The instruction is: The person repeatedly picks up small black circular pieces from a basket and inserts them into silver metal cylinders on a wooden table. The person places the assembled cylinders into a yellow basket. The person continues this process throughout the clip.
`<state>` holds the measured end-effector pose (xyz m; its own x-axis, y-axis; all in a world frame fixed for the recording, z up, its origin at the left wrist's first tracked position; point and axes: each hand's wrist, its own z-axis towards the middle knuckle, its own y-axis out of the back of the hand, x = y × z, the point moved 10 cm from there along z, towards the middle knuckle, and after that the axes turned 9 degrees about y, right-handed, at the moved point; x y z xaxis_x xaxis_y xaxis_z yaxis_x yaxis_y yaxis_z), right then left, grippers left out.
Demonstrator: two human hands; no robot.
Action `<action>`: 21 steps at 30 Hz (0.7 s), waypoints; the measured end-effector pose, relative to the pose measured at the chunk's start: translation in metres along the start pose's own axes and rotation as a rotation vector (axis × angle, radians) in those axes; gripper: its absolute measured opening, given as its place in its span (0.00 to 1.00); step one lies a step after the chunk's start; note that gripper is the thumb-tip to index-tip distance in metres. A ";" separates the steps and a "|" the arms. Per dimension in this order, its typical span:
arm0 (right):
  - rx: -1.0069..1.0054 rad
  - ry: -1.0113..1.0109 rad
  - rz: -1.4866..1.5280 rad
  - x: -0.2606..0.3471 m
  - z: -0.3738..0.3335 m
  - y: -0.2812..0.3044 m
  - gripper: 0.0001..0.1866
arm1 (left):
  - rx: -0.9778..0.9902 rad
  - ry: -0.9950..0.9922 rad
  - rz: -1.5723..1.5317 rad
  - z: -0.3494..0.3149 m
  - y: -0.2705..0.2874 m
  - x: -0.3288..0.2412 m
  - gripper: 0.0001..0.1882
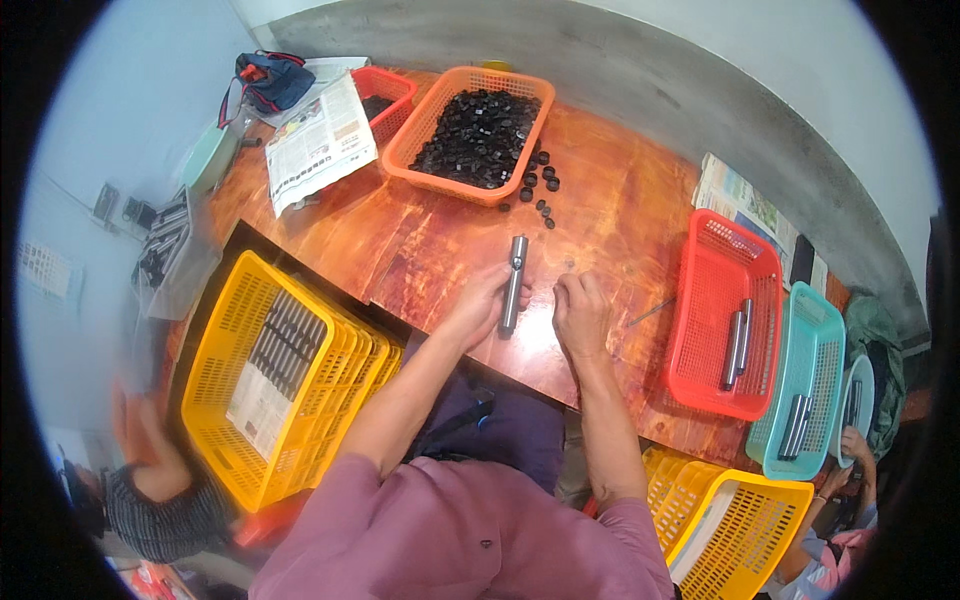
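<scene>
Metal cylinder – one, slim, silver-grey, a round hole near its far end; held over the near side of the wooden table, long axis running away from the wearer.

Progress, as judged: work under way, this piece in hand and not set down. Two like cylinders lie in the red basket, right of the hands; a small group of cylinders lies in the teal basket just beyond it. Whether these are finished or waiting cannot be told. Rows of cylinders lie in the top yellow basket of the left-hand stack, their stage likewise uncertain. Small black pieces, a large heap, fill much of the orange basket; a few loose pieces are scattered beside it. By appearance, plenty of stock is left.

Left hand: one, closed round the cylinder's middle, both ends projecting.

Right hand: one, just beside the cylinder and apart from it, fingers curled inward toward the thumb – whether a small piece is pinched there cannot be told.
</scene>
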<state>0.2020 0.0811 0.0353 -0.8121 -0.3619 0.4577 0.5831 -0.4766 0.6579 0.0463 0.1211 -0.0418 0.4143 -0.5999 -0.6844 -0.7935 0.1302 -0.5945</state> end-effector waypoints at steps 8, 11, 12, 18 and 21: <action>0.082 0.173 -0.166 0.018 -0.002 -0.005 0.05 | 0.060 0.023 -0.008 0.003 0.004 0.002 0.15; 0.080 0.181 -0.210 0.024 -0.011 -0.003 0.05 | 0.116 0.031 -0.003 0.008 0.004 0.005 0.17; 0.089 0.178 -0.197 0.027 -0.012 -0.002 0.04 | 0.127 0.035 -0.013 0.009 0.003 0.006 0.17; 0.137 0.020 -0.099 0.029 -0.019 0.002 0.09 | 0.143 0.093 -0.050 0.009 0.004 0.009 0.17; 0.127 -0.188 0.019 0.011 -0.023 0.005 0.13 | 0.173 0.133 -0.076 0.008 0.002 0.010 0.18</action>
<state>0.1967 0.0565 0.0300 -0.7974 -0.2086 0.5662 0.6008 -0.3618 0.7128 0.0527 0.1217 -0.0530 0.3982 -0.7107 -0.5800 -0.6691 0.2075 -0.7136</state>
